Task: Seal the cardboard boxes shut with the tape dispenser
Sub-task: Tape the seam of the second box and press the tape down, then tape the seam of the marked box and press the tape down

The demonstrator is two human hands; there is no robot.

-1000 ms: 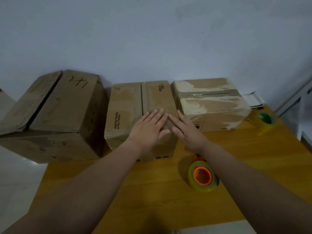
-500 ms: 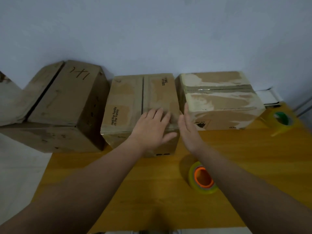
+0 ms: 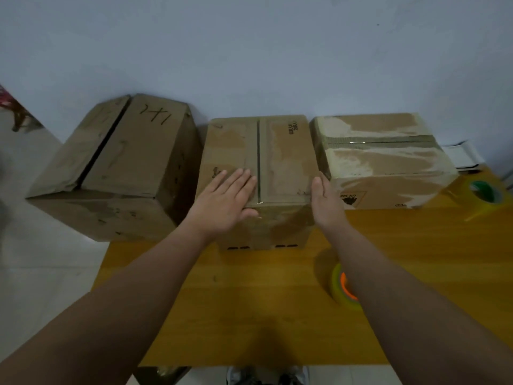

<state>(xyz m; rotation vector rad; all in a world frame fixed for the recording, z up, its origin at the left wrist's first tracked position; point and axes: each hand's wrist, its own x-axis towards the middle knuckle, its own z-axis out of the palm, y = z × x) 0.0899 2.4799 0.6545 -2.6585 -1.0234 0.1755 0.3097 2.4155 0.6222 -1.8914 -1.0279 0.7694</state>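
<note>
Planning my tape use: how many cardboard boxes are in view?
3: the left box, handwriting on top; the middle box under the left hand; the right box, already taped. Others may lie outside the frame.

Reaching fwd w/ L forearm (image 3: 125,295) & R forearm (image 3: 402,307), both bare, wrists straight. Holding L hand (image 3: 226,200) flat, palm down, fingers (image 3: 238,180) straight & close together, pointing fwd, thumb splayed out to the right. Holding R hand (image 3: 326,201) on edge, palm turned inward twd the L, fingers straight & stacked. Gripping nothing w/ either; hands apart.
</note>
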